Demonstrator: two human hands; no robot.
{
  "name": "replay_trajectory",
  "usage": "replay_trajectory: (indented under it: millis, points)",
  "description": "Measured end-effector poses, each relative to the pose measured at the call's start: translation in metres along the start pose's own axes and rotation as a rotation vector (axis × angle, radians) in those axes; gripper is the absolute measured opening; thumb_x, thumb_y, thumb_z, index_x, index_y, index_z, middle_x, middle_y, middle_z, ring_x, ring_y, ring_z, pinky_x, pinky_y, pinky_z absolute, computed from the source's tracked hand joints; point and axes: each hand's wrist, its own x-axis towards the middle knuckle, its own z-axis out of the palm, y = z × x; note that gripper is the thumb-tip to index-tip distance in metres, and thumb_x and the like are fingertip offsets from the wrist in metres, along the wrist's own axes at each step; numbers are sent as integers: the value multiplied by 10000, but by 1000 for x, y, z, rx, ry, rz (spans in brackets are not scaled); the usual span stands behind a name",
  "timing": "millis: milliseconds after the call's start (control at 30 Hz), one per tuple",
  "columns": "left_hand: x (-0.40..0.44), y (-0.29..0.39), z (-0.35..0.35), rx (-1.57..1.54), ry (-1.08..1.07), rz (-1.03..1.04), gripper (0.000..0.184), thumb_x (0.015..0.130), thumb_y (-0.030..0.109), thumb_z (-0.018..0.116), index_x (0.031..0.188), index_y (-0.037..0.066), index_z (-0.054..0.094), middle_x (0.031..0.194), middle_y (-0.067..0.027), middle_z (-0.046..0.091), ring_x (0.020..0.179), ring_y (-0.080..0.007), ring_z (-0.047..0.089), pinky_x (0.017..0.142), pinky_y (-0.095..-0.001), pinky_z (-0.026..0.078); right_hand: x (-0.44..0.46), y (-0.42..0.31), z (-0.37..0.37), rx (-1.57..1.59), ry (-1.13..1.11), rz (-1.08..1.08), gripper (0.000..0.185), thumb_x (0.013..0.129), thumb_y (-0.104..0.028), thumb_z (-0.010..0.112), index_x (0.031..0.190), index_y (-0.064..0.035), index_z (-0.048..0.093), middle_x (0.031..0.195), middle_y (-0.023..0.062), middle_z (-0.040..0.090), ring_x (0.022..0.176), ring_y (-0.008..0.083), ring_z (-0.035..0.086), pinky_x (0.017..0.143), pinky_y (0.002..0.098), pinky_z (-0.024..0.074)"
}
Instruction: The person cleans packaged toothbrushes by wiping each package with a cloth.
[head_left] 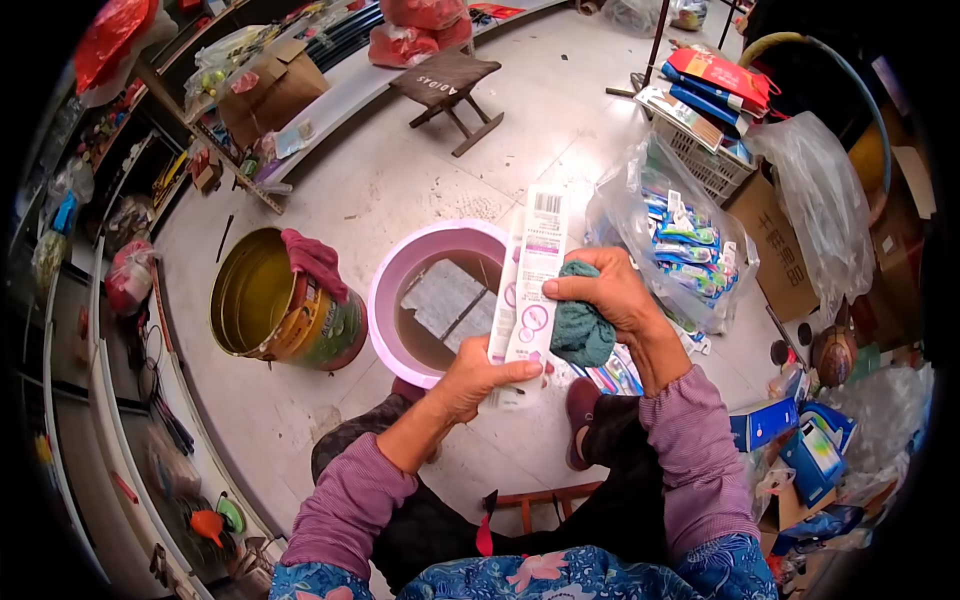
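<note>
Flat white packs (537,290), at least two overlapped, are held up near the right side of the basin (378,310), print facing up. Left hand (462,383) has the lower end, thumb across the face; right hand (625,300) pinches the side edge and holds a bunched green cloth (583,330) right beside them. Both grips narrow, closed on the packs. Progress, my read: packs picked up, cloth at hand — whether any face is clean or dry, can't tell. Plenty of other packs (690,250) sit in a clear plastic bag (625,190), and a few loose ones (615,372) lie below the hands. Basin has murky water (418,335) with grey slabs (440,295) in it. Left of it, a bucket (340,330), red cloth (315,265) over the rim. All on a pale, scuffed tile floor (250,420). Farther out: low folding stool (445,85), red bags (415,40) on a ledge (345,110), crate (700,160) and carton (770,240) past the bag — cluttered room, goods along both sides.
</note>
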Motion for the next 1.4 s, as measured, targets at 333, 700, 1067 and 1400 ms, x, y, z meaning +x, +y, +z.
replay_trajectory:
  millis: [333, 700, 1067, 1400]
  points:
    - [-5, -8, 0, -12, -29, 4, 351, 825, 134, 689, 1114, -34, 584, 961, -125, 672, 864, -184, 655, 768, -302, 532, 5, 5, 3, 31, -172, 99, 457, 754, -114, 753, 1143, 62, 589, 1005, 117, 662, 830, 152, 643, 751, 291, 537]
    - [-3, -10, 4, 452, -98, -76, 363, 855, 139, 667, 1168, -21, 576, 1071, -78, 638, 998, -162, 599, 880, -290, 475, 2, 5, -5, -255, -355, -37, 339, 704, -47, 722, 1024, 56, 678, 954, 80, 688, 846, 124, 617, 795, 247, 495]
    - [0, 35, -29, 670, 136, 591, 1041, 605, 171, 864, 1453, 37, 275, 1402, -141, 430, 1273, -247, 440, 1051, -367, 342, -12, 20, -5, -1401, -358, -358, 142, 593, -122, 650, 683, -13, 644, 668, 180, 605, 690, 385, 601, 589, 449, 443]
    - [2, 12, -14, 1543, -208, 89, 587, 641, 427, 794, 1039, 37, 609, 883, -163, 647, 861, -369, 604, 712, -426, 470, -18, 41, 43, -1709, -661, -213, 153, 603, -125, 709, 737, -58, 682, 747, 118, 668, 765, 294, 665, 665, 385, 528]
